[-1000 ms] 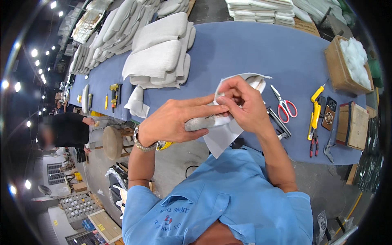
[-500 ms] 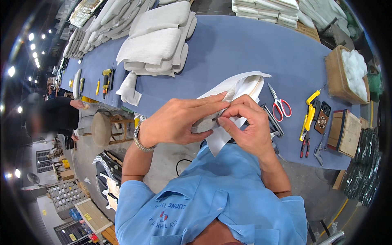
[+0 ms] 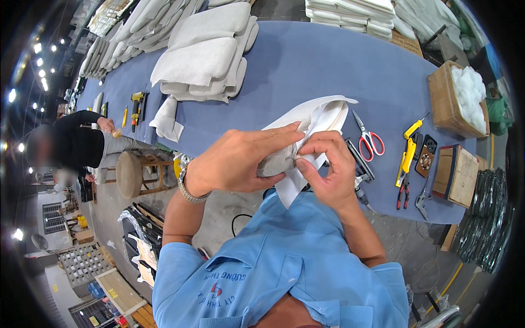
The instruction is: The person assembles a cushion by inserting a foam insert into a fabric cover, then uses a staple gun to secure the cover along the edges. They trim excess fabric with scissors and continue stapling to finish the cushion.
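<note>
A fabric-covered pad, off-white outside and grey near my fingers, hangs between my hands over the front edge of the blue-topped table. My left hand, a metal watch on its wrist, lies over the pad's near part with the fingers pressed on the cloth. Thumb and forefinger of my right hand pinch at the cover's edge beside the left fingertips. Whether they also hold something small is hidden. A white flap dangles below the hands. Just right of the pad lie red-handled scissors.
Padded pieces are stacked at the back left of the blue table. Stuffing fills a cardboard box at right, near a yellow cutter, pliers and a phone. Another person stands at left by a round stool.
My right fingers have shifted slightly at the cover's edge, while the left hand keeps its hold. The view has moved a little. At left, the other person's arm and body have shifted.
</note>
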A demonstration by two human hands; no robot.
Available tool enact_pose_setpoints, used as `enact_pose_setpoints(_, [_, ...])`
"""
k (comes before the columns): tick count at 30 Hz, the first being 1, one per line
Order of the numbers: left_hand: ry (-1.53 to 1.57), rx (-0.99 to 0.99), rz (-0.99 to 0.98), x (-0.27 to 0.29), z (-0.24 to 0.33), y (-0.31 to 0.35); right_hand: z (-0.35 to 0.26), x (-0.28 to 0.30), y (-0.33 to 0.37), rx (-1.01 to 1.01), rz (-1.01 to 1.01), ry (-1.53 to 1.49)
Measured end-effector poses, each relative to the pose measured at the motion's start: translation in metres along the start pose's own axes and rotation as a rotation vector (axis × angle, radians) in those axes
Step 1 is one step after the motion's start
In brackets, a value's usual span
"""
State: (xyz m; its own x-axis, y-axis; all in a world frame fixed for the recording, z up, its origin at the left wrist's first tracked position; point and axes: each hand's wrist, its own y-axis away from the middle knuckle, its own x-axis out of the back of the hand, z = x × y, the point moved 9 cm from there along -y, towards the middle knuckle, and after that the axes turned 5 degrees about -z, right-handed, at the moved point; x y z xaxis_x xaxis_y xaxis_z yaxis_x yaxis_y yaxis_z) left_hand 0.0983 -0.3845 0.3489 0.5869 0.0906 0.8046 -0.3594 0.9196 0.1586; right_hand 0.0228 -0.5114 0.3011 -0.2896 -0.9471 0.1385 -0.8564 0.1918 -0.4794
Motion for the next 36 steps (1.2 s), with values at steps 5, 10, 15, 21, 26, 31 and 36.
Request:
enact_pose_setpoints(5, [0.014,0.103,-0.033,0.001,-0.005,0.001,-0.001,0.004,-0.008,-0.071,0.011,-0.040])
enact_pose_setpoints(10, [0.047,0.070,0.040,0.009,-0.009,0.006,-0.004,0.001,-0.014,0.037,-0.059,0.062])
enact_pose_setpoints(15, [-0.001,-0.059,0.138,0.015,-0.011,0.015,-0.003,-0.009,-0.019,-0.029,-0.088,0.035])
enact_pose_setpoints(21, [0.018,-0.048,0.136,0.015,-0.013,0.015,0.004,-0.017,-0.022,-0.171,-0.202,0.048])
enact_pose_setpoints(26, [-0.012,-0.125,0.151,0.018,-0.008,0.011,0.005,-0.022,-0.029,-0.212,-0.255,-0.153])
enact_pose_setpoints(31, [0.034,-0.082,0.163,0.021,-0.010,0.012,0.007,-0.020,-0.044,-0.116,-0.202,-0.142])
enact_pose_setpoints(36, [0.024,-0.062,0.186,0.022,-0.010,0.011,0.008,-0.019,-0.049,-0.062,-0.101,-0.087])
